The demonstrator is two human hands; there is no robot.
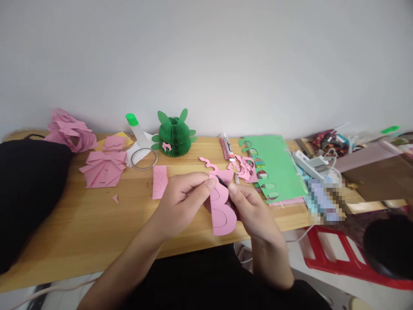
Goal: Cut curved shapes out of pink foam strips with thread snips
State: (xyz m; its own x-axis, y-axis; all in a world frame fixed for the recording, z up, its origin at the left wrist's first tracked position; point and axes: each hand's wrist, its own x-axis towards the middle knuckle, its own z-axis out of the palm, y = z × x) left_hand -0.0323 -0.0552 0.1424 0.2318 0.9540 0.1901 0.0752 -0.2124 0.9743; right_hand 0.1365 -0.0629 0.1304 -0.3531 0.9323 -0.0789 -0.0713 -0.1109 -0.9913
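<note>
My left hand (185,198) pinches the top of a folded piece of pink paper (224,219) between thumb and fingers. The paper has a scalloped right edge and curved lines drawn on it. Closed at its right side, my right hand (253,206) holds what look like dark scissors (222,181), mostly hidden by fingers and paper. Their dark part lies between the scalloped piece and a pink flap above it. Just beyond the hands are a wavy pink offcut (209,163) and a heap of pink scraps (243,168). A pink strip with drawn curves (159,183) lies left of my left hand.
A green honeycomb paper figure (175,137) stands near the wall, beside a green-capped glue stick (134,125) and a tape ring (144,158). Folded pink papers (105,170) lie left, a glue tube (229,148) and green sheets (277,168) right. A black bag-like object (29,193) covers the left end.
</note>
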